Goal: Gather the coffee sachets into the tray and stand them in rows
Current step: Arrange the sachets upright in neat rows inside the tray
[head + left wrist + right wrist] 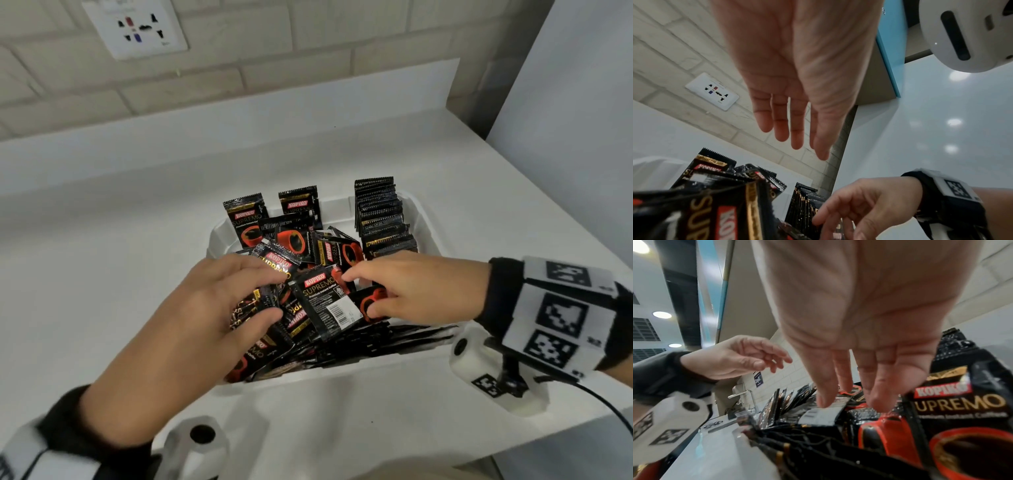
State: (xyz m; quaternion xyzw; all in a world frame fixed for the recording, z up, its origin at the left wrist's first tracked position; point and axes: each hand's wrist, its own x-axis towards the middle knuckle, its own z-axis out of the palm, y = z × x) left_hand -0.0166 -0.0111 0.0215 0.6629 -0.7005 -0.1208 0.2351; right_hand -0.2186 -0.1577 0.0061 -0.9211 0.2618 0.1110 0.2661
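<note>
A white tray (342, 374) on the counter holds many black Kopiko coffee sachets. One tight row (383, 219) stands upright at the tray's back right, and another packed row (383, 337) runs along the near side. Two single sachets (246, 219) lean against the far rim. A loose heap (322, 301) fills the middle. My left hand (279, 294) hovers over the heap's left part with fingers spread and straight (797, 129), holding nothing. My right hand (358, 294) reaches in from the right, its extended fingers (875, 394) touching the top sachets without gripping any.
The tray sits on a white counter (120, 274) with a raised back ledge and a tiled wall carrying a socket plate (133, 27). A white panel (565, 137) rises at the right. A tap (744, 394) shows far off to the left.
</note>
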